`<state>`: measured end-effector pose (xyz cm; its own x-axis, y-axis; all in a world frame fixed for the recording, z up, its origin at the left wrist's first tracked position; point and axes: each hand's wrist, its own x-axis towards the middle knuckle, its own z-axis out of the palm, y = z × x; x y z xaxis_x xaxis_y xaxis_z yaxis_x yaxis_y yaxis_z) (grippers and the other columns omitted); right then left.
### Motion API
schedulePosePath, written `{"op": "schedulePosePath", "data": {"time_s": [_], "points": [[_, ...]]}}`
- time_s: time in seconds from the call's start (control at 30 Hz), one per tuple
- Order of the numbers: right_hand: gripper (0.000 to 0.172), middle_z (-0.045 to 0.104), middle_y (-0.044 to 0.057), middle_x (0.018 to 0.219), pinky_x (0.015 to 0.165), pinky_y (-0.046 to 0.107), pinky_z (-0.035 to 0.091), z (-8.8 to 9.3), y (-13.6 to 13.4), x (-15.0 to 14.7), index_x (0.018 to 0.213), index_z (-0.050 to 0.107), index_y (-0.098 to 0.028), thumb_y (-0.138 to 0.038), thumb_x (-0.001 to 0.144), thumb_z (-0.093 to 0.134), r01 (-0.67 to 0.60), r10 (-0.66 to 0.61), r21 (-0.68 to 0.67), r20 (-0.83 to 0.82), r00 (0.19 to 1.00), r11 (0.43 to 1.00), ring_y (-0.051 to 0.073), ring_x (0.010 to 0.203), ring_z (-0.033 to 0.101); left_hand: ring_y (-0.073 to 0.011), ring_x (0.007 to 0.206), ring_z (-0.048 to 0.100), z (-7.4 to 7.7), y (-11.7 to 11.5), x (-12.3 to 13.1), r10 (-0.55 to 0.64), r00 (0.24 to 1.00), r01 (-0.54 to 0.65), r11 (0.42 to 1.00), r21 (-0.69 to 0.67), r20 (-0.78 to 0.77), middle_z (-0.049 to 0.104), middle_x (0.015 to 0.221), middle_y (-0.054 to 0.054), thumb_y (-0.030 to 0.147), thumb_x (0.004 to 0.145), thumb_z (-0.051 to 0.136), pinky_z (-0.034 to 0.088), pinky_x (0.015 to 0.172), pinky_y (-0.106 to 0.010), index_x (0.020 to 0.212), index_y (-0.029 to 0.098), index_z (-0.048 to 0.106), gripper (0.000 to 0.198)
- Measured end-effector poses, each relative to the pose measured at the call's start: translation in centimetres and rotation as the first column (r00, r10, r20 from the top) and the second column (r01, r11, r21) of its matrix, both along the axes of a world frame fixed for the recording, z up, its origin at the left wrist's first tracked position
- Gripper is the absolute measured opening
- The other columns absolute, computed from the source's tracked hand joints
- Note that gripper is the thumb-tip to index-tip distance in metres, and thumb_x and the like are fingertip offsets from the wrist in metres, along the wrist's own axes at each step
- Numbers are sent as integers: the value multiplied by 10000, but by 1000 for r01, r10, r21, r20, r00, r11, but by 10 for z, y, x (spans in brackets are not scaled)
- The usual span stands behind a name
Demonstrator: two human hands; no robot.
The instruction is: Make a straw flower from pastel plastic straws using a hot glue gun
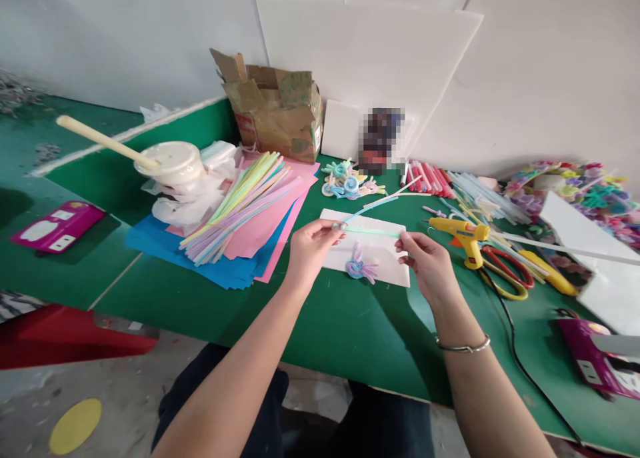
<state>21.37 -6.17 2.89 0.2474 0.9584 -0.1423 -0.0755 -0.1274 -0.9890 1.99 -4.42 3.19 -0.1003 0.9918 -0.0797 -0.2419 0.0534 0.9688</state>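
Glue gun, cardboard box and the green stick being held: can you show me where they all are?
Glue gun (459, 230): head view, on its yellow body.
Cardboard box (283, 131): head view, on its front side.
Green stick (374, 231): head view, around the middle of its visible length.

Bright indoor light, soft shadows, stretched edges

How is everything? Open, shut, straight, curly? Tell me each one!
Left hand: closed, pinching
Right hand: closed, pinching
Mint-green fuzzy stick: straight, held
Blue-and-lilac fuzzy ornament: coiled, lying down
Brown cardboard box: open on top
White round tub: cream stick poking out
Yellow plastic glue gun: lying down
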Motion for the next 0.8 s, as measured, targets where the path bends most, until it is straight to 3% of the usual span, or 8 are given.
{"op": "schedulePosePath", "data": {"time_s": [0.13,0.2,0.3,0.4,0.5,0.63,0.8], "points": [[302,609,15,658,523,253,496,-7,4,5,703,670,-190,-453,593,769,72,-74,19,102,992,997,130,631,566,-150,645,631,-5,0,-1,27,973,-16,999,48,-228,678,671,-10,211,670,688,498,650,-256,700,195,686,35],[307,617,21,643,536,277,519,-12,7,10,706,673,-179,-452,600,766,115,-116,17,120,986,993,133,601,574,-160,681,625,-6,-1,-1,61,889,-2,992,128,-454,689,738,-18,156,721,637,483,665,-265,746,211,680,74],[327,618,21,606,540,297,544,-19,11,20,668,669,-170,-463,575,780,169,-169,6,82,982,986,134,554,579,-200,803,619,-6,-5,-3,123,589,83,974,210,-799,684,880,-54,88,789,556,468,725,-306,868,207,660,177],[339,636,28,588,511,282,550,-21,13,27,628,662,-172,-462,529,808,178,-176,-49,48,983,983,133,529,587,-260,960,590,-6,-7,-6,125,255,112,981,158,-959,648,987,-111,65,812,527,454,798,-357,947,159,630,195],[353,671,48,602,505,284,562,-19,14,27,628,658,-179,-464,503,826,164,-162,-93,30,986,982,152,533,618,-299,1000,574,-5,-6,-10,47,75,55,997,52,-996,626,1006,-146,128,816,570,451,801,-383,957,124,608,146],[373,683,56,607,487,296,570,-19,14,24,639,640,-186,-477,502,829,162,-158,-98,55,986,982,183,562,650,-296,977,583,-6,-4,-12,-9,16,47,999,-8,-1000,626,961,-133,179,812,596,449,787,-375,895,148,611,89],[344,667,45,628,505,277,572,-23,15,25,664,647,-174,-454,544,807,166,-159,-58,109,981,984,164,605,645,-283,923,590,-10,-2,-14,36,1,91,995,36,-999,629,885,-117,124,832,506,451,758,-377,816,180,625,132]]}}
